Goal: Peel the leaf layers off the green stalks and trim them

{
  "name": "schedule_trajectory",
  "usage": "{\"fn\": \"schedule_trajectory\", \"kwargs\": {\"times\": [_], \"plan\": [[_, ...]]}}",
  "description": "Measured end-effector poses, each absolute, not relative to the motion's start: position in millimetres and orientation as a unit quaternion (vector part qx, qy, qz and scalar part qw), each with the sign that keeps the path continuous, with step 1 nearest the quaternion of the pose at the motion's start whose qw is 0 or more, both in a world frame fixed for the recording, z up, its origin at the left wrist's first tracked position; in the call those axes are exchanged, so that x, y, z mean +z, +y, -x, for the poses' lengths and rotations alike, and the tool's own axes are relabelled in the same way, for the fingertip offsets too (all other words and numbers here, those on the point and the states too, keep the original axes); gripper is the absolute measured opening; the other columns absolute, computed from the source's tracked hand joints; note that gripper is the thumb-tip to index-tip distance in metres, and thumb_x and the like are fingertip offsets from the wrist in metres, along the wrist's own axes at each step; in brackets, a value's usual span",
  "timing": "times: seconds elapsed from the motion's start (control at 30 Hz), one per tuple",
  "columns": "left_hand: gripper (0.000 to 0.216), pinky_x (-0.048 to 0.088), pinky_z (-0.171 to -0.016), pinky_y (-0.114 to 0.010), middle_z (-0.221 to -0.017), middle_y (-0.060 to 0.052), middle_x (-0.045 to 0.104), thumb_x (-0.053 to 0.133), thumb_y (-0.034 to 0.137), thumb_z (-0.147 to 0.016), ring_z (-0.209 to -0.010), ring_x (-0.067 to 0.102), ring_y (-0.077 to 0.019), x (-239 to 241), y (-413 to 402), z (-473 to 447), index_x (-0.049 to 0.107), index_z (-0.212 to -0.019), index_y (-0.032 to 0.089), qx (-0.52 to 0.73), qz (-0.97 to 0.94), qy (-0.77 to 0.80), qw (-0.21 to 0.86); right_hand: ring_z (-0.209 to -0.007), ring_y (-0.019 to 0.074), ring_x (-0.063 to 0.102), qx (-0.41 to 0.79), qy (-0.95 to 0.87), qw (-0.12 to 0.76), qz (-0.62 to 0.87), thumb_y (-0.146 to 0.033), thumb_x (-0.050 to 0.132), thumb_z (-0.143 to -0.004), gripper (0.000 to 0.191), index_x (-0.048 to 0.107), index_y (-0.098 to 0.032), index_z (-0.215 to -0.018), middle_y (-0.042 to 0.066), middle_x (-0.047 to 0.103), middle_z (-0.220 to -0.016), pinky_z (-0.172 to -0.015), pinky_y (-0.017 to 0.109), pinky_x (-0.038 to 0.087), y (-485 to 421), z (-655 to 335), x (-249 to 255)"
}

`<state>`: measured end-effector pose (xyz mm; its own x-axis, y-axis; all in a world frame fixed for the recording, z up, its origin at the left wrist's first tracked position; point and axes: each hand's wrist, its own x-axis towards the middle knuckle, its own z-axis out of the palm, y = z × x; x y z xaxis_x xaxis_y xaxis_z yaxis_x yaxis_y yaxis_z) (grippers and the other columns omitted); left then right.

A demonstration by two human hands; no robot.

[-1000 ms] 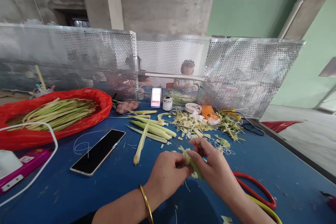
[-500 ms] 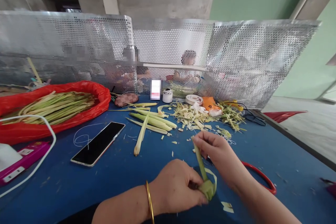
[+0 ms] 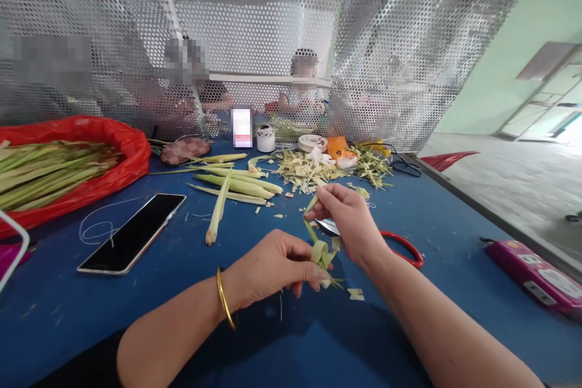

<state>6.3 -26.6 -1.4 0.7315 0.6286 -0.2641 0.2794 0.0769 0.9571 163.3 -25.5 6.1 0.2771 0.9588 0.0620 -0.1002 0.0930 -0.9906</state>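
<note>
A small folded piece of green leaf (image 3: pixel 322 253) is pinched between the thumb and fingers of my left hand (image 3: pixel 282 265), which wears a gold bangle (image 3: pixel 222 297). Thin frayed ends stick out at its lower right. From its top rises a leaf strip (image 3: pixel 310 225), whose upper end my right hand (image 3: pixel 346 218) grips between thumb and fingers. Partly behind the right hand and wrist lie scissors with red handles (image 3: pixel 409 250) and a metal blade. A pale leaf scrap (image 3: pixel 356 294) rests on the table just right of the folded piece.
Long leaf stalks (image 3: pixel 239 187) lie ahead, with a heap of leaf shreds (image 3: pixel 295 171) beyond. A black-screened phone (image 3: pixel 134 233) and a red bag (image 3: pixel 139 151) of stalks are at left. A purple power strip (image 3: pixel 531 273) sits right. People sit behind the perforated metal screen (image 3: pixel 254 24).
The view has tilted down and swung right, bringing the right-hand power strip into sight. The folded leaf piece is raised and turned, showing its frayed ends; the strip is now bent.
</note>
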Motion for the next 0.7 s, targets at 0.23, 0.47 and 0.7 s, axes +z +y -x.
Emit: {"fn": "schedule_trajectory", "kwargs": {"times": [0.23, 0.47, 0.7], "plan": [[0.031, 0.035, -0.048, -0.021, -0.055, 0.001, 0.057, 0.069, 0.040, -0.074, -0.047, 0.044, -0.0072, 0, -27, -7, 0.063, -0.060, 0.014, 0.187, -0.610, 0.346, 0.688, -0.071, 0.0166, 0.069, 0.437, -0.458, 0.591, 0.501, -0.038, 0.060, -0.082, 0.023, 0.053, -0.019, -0.072, -0.001, 0.065, -0.063, -0.065, 0.027, 0.044, -28, -157, 2], [0.029, 0.032, -0.048, -0.022, -0.060, 0.001, 0.057, 0.070, 0.040, -0.071, -0.049, 0.047, -0.0081, -7, -24, -6, 0.070, -0.080, 0.013, 0.195, -0.531, 0.359, 0.743, -0.083, 0.0190, 0.068, 0.513, -0.493, 0.552, 0.435, -0.042, 0.064, -0.082, 0.023, 0.053, -0.021, -0.077, 0.002, 0.072, -0.076, -0.075, 0.030, 0.048, -34, -151, 1], [0.025, 0.034, -0.050, -0.022, -0.059, 0.000, 0.059, 0.073, 0.037, -0.068, -0.049, 0.049, -0.0080, 7, -24, -4, 0.067, -0.070, 0.013, 0.254, -0.521, 0.386, 0.718, -0.090, 0.0221, 0.064, 0.407, -0.504, 0.597, 0.473, -0.048, 0.067, -0.077, 0.033, 0.064, -0.021, -0.094, 0.005, 0.070, -0.089, -0.081, 0.033, 0.047, -31, -159, -1]]}}
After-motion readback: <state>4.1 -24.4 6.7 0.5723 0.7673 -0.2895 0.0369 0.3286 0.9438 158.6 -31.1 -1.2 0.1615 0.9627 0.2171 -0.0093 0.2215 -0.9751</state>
